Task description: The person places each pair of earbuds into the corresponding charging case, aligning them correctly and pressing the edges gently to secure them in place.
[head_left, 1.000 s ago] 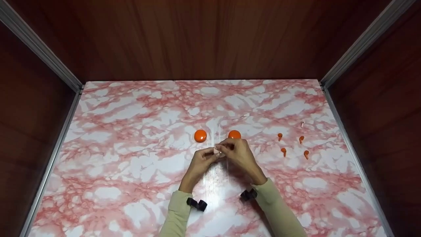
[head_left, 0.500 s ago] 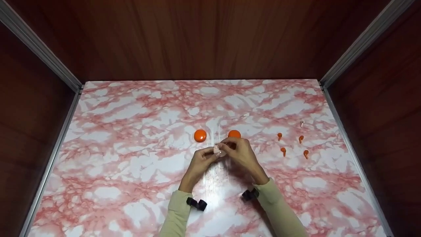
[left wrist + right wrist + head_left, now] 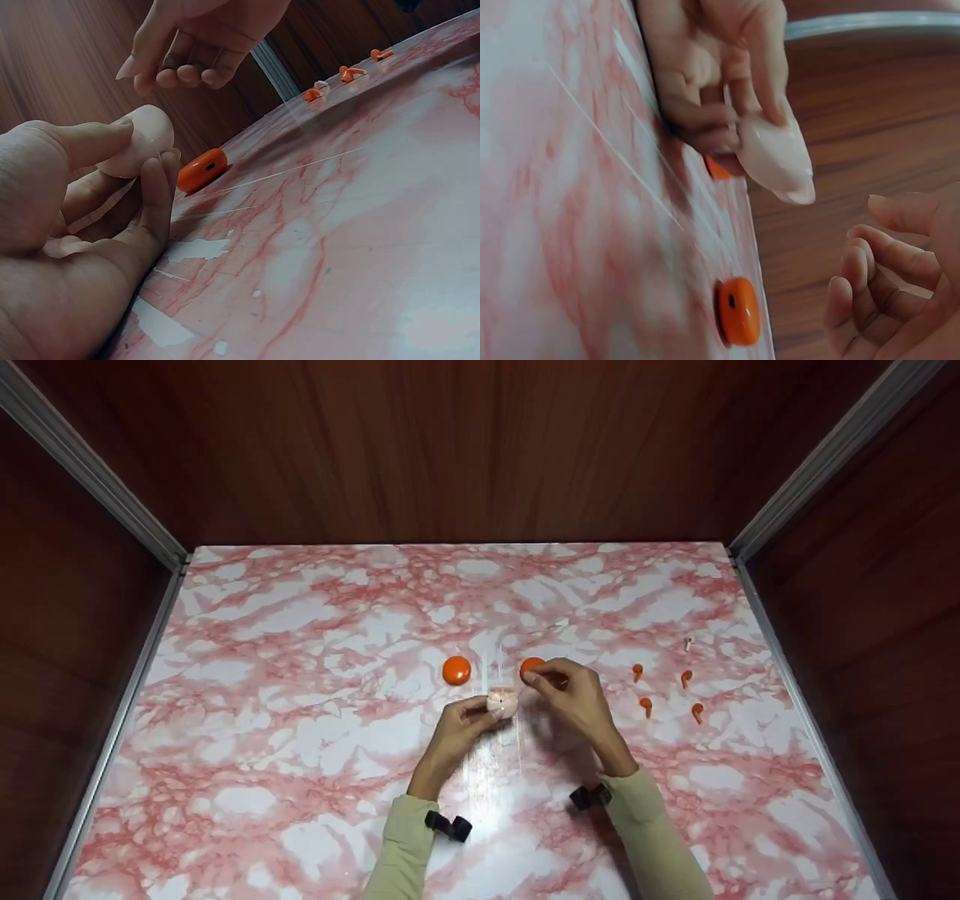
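Observation:
My left hand (image 3: pixel 454 733) grips a small, rounded pale pink earbud case (image 3: pixel 502 703) between thumb and fingers, held above the table. In the right wrist view a lip shows at the end of the case (image 3: pixel 776 157); how far its lid is raised I cannot tell. To the right of it, apart from the case, my right hand (image 3: pixel 576 701) has loosely bent fingers, with no object visible between them in the right wrist view. It partly covers one orange earbud case (image 3: pixel 531 666) in the head view. A second orange case (image 3: pixel 457 670) lies beyond the left hand.
On the right side of the red-and-white marbled table (image 3: pixel 300 780) lie several loose earbuds: an orange earbud (image 3: pixel 687 679) among others of its colour, and one whitish earbud (image 3: pixel 689 644) farther back. Dark wood-look panels (image 3: pixel 465 450) enclose the back and sides.
My right hand has come away from the pale pink case, moving right and slightly back, so more of the case shows. The left hand has stayed in place with it.

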Demonstrator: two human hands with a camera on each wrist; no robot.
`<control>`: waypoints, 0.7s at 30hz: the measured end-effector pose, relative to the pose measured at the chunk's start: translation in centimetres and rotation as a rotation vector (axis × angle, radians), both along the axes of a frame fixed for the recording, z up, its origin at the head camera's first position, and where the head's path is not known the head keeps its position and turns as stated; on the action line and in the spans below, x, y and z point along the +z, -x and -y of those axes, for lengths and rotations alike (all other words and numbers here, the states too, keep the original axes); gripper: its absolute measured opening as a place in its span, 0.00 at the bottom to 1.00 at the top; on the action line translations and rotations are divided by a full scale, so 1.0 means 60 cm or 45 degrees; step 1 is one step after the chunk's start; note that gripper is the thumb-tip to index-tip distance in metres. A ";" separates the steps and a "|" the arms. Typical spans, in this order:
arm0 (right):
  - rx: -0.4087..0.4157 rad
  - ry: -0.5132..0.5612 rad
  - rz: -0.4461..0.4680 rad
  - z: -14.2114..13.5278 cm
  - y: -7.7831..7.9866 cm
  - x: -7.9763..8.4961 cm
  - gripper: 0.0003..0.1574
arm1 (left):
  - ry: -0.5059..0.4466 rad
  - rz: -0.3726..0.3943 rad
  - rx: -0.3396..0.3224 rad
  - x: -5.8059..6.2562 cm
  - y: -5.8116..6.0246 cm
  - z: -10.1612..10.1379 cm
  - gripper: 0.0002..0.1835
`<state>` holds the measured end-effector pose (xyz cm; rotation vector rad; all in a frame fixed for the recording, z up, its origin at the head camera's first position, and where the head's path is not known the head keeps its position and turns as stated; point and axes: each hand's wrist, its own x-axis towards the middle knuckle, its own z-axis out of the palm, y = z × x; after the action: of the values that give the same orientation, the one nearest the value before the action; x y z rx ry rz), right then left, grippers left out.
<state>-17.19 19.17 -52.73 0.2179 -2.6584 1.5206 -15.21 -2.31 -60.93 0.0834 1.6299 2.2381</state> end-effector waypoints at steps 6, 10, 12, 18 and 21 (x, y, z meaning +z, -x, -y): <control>-0.067 -0.037 0.006 -0.029 0.006 0.009 0.10 | -0.004 0.004 -0.006 0.000 0.000 0.001 0.22; -0.110 -0.064 0.001 -0.050 0.011 0.019 0.13 | 0.015 0.011 0.001 -0.001 0.000 0.001 0.22; -0.126 -0.074 0.006 -0.061 0.013 0.024 0.14 | 0.022 0.008 0.005 -0.001 0.000 0.000 0.23; -0.172 -0.109 -0.011 -0.099 0.018 0.033 0.16 | 0.022 -0.004 0.004 -0.004 0.001 -0.001 0.23; -0.181 -0.121 -0.033 -0.118 0.019 0.037 0.16 | 0.013 0.006 -0.002 -0.002 0.001 0.001 0.23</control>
<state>-18.31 26.26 -50.53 0.0523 -2.6650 1.3424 -15.27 -2.35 -61.04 0.0767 1.6381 2.2272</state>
